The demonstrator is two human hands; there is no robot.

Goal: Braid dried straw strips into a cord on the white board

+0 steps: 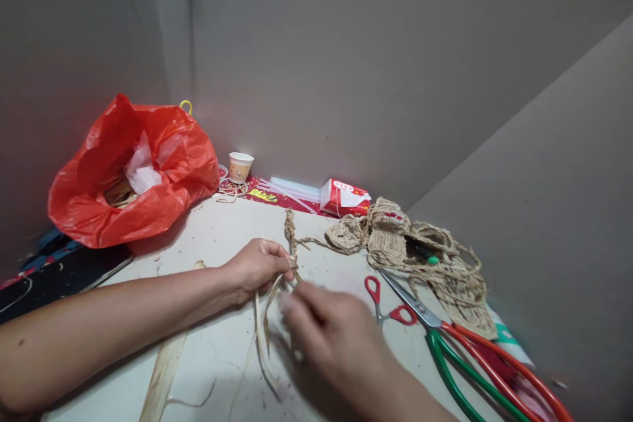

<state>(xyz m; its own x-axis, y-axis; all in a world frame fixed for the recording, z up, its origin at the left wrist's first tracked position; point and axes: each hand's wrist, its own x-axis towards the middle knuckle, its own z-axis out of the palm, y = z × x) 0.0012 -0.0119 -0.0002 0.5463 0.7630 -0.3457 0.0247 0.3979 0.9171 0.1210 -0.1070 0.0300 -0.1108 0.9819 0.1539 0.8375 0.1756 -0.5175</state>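
Note:
My left hand (257, 267) is closed in a pinch on the lower end of a braided straw cord (291, 231) that runs away across the white table (217, 231). Pale loose straw strips (262, 330) hang from the pinch toward me. My right hand (329, 333) is just right of those strips, fingers curled and smeared by motion, touching the strands near the braid's end. A wider dried leaf strip (163, 372) lies under my left forearm.
A red plastic bag (133, 171) with straw sits at the far left. A paper cup (240, 167) and a red packet (343, 196) stand by the wall. Woven straw pieces (395, 237), small red-handled scissors (388, 303) and large red-and-green-handled shears (469, 356) lie at the right.

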